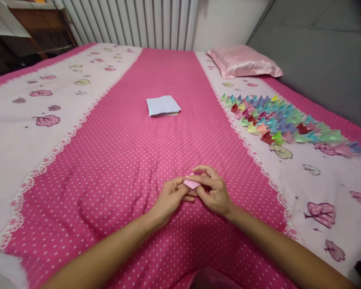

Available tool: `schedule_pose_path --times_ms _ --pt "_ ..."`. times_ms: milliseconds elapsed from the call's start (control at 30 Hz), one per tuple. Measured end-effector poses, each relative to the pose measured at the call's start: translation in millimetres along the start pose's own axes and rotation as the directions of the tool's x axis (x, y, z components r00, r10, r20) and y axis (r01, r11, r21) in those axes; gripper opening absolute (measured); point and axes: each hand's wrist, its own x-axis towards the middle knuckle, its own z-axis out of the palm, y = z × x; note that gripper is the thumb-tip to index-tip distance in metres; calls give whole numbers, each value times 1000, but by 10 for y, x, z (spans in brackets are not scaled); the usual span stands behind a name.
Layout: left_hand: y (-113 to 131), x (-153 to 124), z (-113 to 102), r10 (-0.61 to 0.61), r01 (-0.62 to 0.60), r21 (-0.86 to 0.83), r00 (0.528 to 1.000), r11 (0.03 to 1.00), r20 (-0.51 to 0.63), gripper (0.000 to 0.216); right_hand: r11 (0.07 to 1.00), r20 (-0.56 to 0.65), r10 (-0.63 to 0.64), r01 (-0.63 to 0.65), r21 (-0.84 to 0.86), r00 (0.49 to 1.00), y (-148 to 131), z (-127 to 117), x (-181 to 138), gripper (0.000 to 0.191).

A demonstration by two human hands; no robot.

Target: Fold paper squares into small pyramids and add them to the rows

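A small folded piece of pink paper (191, 184) is held between my two hands, low in the middle of the view and just above the bed. My left hand (172, 197) pinches its left side between thumb and fingers. From the right, my right hand (214, 190) grips it too, with the thumb below and the index finger across its top. Part of the paper is hidden under the fingers. Beyond my hands lies a stack of square paper sheets (163, 106), pale lavender on top.
Rows of small folded paper shapes (276, 118) in many colours stand on the right of the bed. Behind them lies a pink satin pillow (243, 61). The bedspread (123, 144) is wrinkled near my hands. A white radiator (138, 22) stands at the far end, a grey headboard (321, 60) at right.
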Motion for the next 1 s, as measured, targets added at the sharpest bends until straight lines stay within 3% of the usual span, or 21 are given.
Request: schedule_pose_path --times_ms 133,367,433,567,733,1000 --pt "65 -27 -29 3 -2 -95 1000 995 6 18 999 96 -31 29 24 995 -17 -46 2 39" --pt "-5 7 -62 42 -42 -74 999 996 7 31 998 23 25 -26 52 999 23 -2 11 25" --pt "-41 32 -65 35 -36 -33 999 999 -27 29 989 14 86 -87 117 996 36 -14 19 23" --pt "-97 66 -69 24 -21 47 998 999 -65 32 927 50 277 -280 250 960 63 -57 48 47" --pt "-126 70 -73 47 -39 133 997 990 -60 34 880 158 354 -386 276 922 54 -84 84 20" --pt "-163 79 -84 65 -61 189 998 980 -12 38 836 183 374 -416 357 909 42 -104 90 21"
